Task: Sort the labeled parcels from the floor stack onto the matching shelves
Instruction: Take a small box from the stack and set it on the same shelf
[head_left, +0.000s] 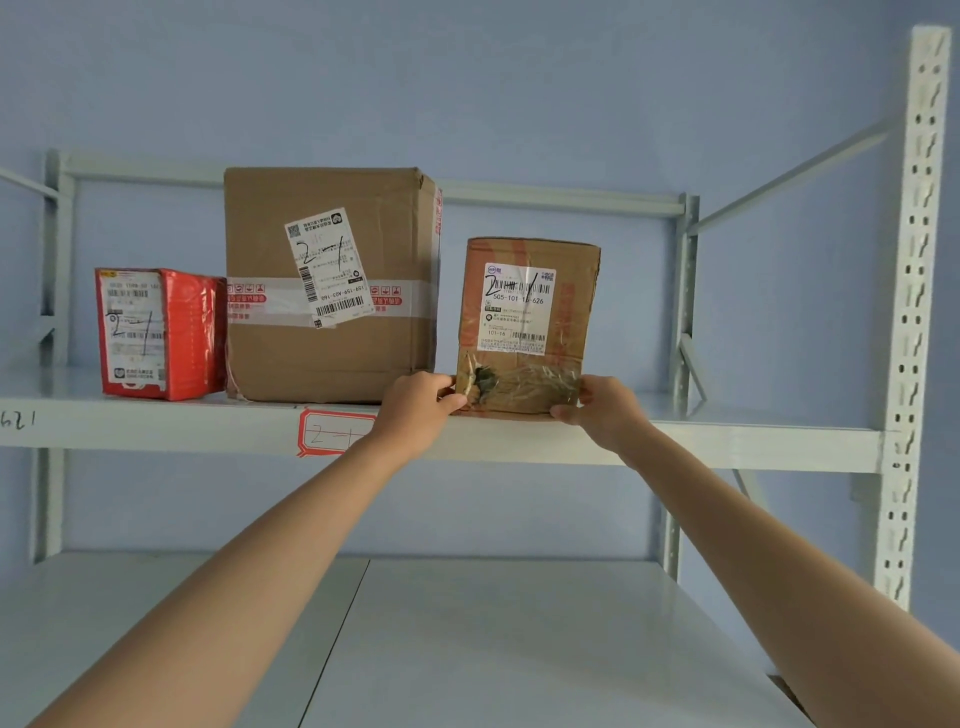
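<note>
Three parcels stand in a row on the upper shelf (727, 441): the small parcel (156, 332) at frame left, the large box (332, 286) touching it at centre, the taped box (527, 325) just right, at the shelf's front edge. The lower shelf (467, 649) fills the bottom.

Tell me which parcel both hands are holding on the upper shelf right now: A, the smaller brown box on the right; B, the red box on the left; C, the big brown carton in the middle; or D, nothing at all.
A: the left hand and right hand grip the bottom corners of the smaller brown box, which stands right of the big carton and the red box.
</note>
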